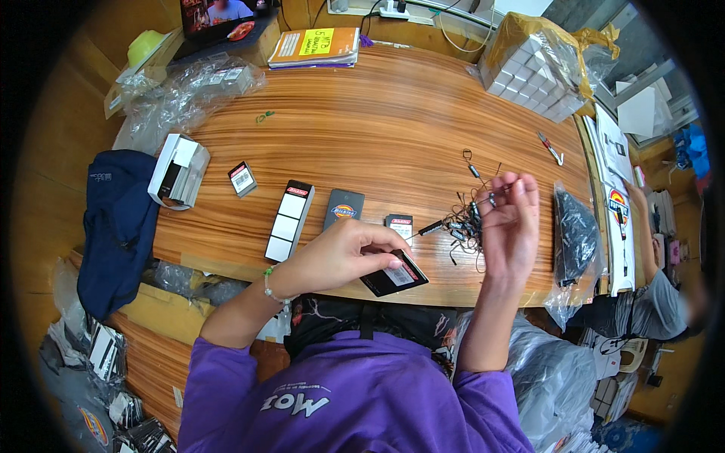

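My left hand [336, 257] is closed on a black hang tag [394, 278] with a white and red label, tilted over the table's near edge. To its right, my right hand [510, 230] is raised palm up, fingers curled round a thin black tag string [492, 201]. Beside it lies a tangled heap of black strings [459, 226] with small plastic ends. Left of the heap is a small stack of labelled tags [400, 224]. Partly behind my left hand lies a dark tag [343, 208] with a colourful logo; next to it stands a long stack of tags [290, 221].
On the left are a small tag stack [242, 179], an open white box of tags [180, 172] and dark blue cloth [113, 226]. A red folding tool [551, 148] and a bag of black strings [574, 234] lie right. Another person [657, 306] sits at far right.
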A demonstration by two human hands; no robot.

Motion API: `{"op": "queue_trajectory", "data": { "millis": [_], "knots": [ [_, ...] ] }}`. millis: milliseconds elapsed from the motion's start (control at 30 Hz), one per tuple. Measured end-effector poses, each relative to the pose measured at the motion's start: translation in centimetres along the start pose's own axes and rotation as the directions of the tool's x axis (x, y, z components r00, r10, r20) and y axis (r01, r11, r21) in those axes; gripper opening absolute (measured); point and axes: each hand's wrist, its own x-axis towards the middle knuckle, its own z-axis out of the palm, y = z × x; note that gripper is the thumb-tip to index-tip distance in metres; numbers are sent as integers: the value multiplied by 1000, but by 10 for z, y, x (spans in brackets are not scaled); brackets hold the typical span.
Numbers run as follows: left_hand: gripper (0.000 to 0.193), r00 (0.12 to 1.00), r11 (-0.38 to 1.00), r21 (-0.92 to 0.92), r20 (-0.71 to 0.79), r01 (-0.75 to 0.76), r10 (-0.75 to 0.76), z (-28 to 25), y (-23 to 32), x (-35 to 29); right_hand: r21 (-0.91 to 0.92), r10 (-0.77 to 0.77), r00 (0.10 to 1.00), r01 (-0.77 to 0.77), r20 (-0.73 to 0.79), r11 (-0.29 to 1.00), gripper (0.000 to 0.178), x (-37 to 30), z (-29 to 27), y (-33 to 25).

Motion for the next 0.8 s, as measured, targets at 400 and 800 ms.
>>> {"op": "queue_trajectory", "data": {
  "millis": [400,800],
  "knots": [
    [18,921,979,-62,-357,-192,158,-11,4,2,-381,-3,978,84,208,921,9,-27,21,-9],
    [23,804,965,41,-545,-258,238,12,47,-5,-855,-19,931,344,365,388,9,-48,61,-6]
  ]
}}
